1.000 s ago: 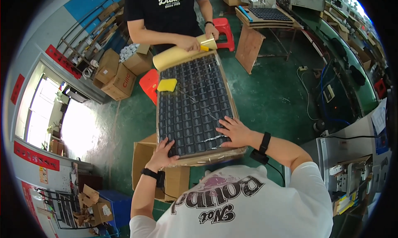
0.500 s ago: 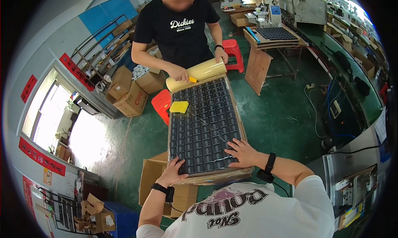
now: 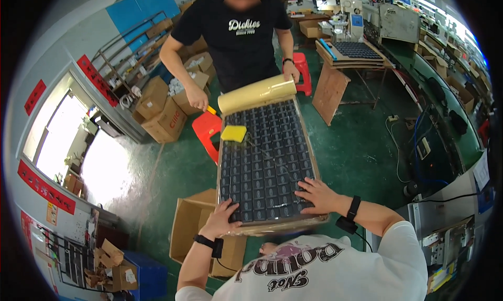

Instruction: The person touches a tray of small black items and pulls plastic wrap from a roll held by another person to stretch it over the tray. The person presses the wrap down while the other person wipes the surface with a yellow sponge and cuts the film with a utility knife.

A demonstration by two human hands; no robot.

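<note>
A long tray [image 3: 312,159] filled with rows of small dark parts lies in front of me under clear film. My left hand [image 3: 224,218] presses flat on its near left corner. On the near right part rests my right hand [image 3: 316,195], fingers spread. At the far end a person in a black shirt [image 3: 238,39] holds a yellowish roll of film [image 3: 257,94] across the tray with both hands. A yellow pad [image 3: 233,133] lies on the tray near the roll.
An open cardboard box [image 3: 186,233] sits on the green floor under the tray's left side. A red stool [image 3: 205,130] stands beside the tray, another [image 3: 304,65] further back. Cardboard boxes [image 3: 162,112] pile at the left. A bench with another tray [image 3: 356,52] stands at the right.
The view has tilted up, showing more of the other person. That person holds the roll at the far end throughout. My hands stay pressed on the near end.
</note>
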